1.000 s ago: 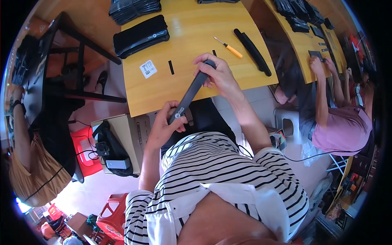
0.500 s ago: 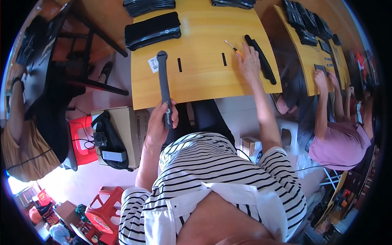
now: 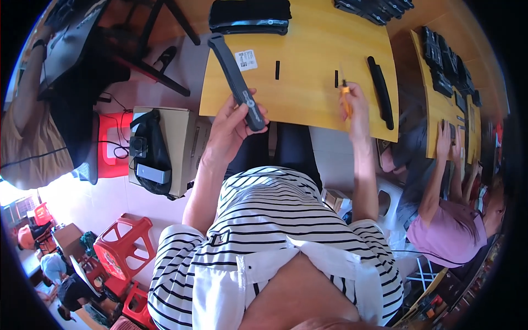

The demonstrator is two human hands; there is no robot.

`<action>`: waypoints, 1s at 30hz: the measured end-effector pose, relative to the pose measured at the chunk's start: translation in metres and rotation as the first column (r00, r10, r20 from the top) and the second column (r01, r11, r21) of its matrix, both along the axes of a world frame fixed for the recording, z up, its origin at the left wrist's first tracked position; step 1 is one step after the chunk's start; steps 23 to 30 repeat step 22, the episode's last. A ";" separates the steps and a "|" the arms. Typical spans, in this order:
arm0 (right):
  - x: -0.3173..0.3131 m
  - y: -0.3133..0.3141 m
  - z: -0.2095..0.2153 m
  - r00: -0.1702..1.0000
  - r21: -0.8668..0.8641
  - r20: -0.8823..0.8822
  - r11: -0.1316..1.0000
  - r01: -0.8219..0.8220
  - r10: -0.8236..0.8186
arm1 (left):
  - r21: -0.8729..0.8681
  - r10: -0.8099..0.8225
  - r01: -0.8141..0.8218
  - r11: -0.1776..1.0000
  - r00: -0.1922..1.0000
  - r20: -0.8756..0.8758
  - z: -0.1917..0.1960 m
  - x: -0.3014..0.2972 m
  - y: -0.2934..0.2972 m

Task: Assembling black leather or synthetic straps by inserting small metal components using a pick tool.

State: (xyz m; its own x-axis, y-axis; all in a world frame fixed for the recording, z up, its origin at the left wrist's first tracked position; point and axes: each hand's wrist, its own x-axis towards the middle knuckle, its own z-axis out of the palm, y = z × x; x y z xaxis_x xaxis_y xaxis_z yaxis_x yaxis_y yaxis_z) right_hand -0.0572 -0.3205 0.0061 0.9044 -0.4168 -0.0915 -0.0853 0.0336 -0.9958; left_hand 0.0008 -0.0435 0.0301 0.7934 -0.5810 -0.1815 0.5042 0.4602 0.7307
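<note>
In my left hand, closed round its lower end, is a long flat dark-grey bar with a rounded tip and pale print. The bar slants up and to the left over the table's near edge. My right hand grips a screwdriver by its orange handle. Its thin blade points away from me and is smeared by motion. Right of that hand, a long black curved piece lies on the yellow table. Two short black strips show on the tabletop between my hands.
A stack of folded black pouches sits at the far left of the table, near a white label. More black packs are at the back. A cardboard box stands at left. At right, a person in pink works at another table.
My right hand has lifted the screwdriver off the table and drawn it nearer. The left hand has raised the grey bar and tilted it leftward. The view has shifted too.
</note>
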 end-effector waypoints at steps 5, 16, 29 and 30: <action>-0.013 0.071 0.031 0.943 0.056 0.024 0.941 -0.333 0.332 | -0.006 0.111 -0.110 0.994 0.993 0.048 -0.001 0.006 0.002; -0.015 0.107 0.029 0.914 -0.044 -0.055 0.914 -0.404 0.401 | 0.045 0.224 -0.226 0.973 0.974 0.043 -0.006 0.000 0.014; -0.015 0.106 0.015 0.929 -0.167 -0.036 0.914 -0.369 0.368 | 0.173 0.148 -0.167 0.971 0.982 0.116 -0.023 0.000 0.014; -0.015 0.106 0.015 0.929 -0.167 -0.036 0.914 -0.369 0.368 | 0.173 0.148 -0.167 0.971 0.982 0.116 -0.023 0.000 0.014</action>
